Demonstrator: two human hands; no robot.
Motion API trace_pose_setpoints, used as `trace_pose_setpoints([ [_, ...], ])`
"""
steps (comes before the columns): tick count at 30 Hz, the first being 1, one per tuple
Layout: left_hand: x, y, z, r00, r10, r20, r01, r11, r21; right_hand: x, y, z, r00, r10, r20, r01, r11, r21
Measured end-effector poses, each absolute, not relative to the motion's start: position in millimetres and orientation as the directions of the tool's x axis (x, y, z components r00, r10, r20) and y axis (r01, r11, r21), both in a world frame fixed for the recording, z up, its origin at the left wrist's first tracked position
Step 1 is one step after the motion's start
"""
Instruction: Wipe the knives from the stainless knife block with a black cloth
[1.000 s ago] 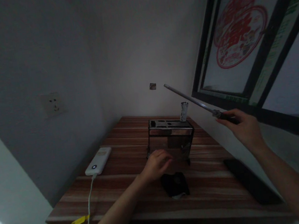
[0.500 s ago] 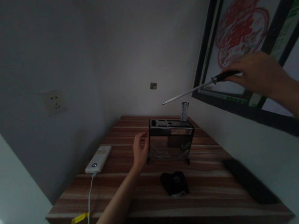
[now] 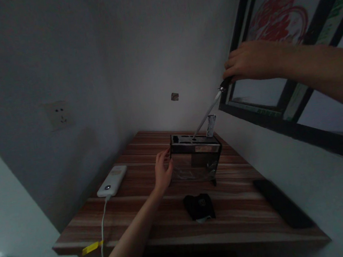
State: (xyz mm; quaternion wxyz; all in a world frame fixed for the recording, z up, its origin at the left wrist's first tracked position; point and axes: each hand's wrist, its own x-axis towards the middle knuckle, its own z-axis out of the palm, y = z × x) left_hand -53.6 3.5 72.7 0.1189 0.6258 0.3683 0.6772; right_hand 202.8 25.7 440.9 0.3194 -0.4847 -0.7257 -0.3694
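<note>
A shiny metal knife holder [image 3: 196, 159] with slots in its top stands on the striped wooden table [image 3: 157, 213]. My left hand [image 3: 163, 172] is open and rests against the holder's left side. High on the right, my right hand [image 3: 252, 61] is closed round the dark handle of a thin metal rod [image 3: 207, 113]. The rod slants down to the left, and its tip reaches the holder's slotted top. A silvery handle [image 3: 210, 125] sticks up from the holder's far right corner.
A white power bank [image 3: 112, 181] with a white cable lies on the table's left. A small black object [image 3: 199, 207] lies in front of the holder, and a long dark flat object [image 3: 282, 203] lies at the right edge. A framed picture [image 3: 287, 26] hangs on the right wall.
My right hand rose and swung the rod from pointing up-left to pointing down at the holder's top. My left hand shifted from the holder's front to its left side.
</note>
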Motion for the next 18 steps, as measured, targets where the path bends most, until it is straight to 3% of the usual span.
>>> trace_pose_setpoints([
  [2,-54,3,73,-0.186,0.623,0.76,0.3,-0.7,0.648,197,32,441,-0.518,0.656,0.549,0.854,0.355,0.38],
  [3,-54,3,73,-0.186,0.623,0.76,0.298,-0.701,0.648,196,36,441,-0.575,0.684,0.449,0.812,0.407,0.419],
  [9,-54,3,73,-0.194,0.625,0.756,0.278,-0.704,0.653,197,54,443,-0.663,0.567,0.488,0.728,0.34,0.595],
  [14,-54,5,71,-0.193,0.62,0.761,0.305,-0.699,0.647,187,42,437,-0.699,0.652,0.295,0.636,0.378,0.673],
  [18,-54,5,71,-0.194,0.63,0.752,0.295,-0.694,0.657,177,29,433,-0.689,0.689,0.224,0.599,0.368,0.712],
])
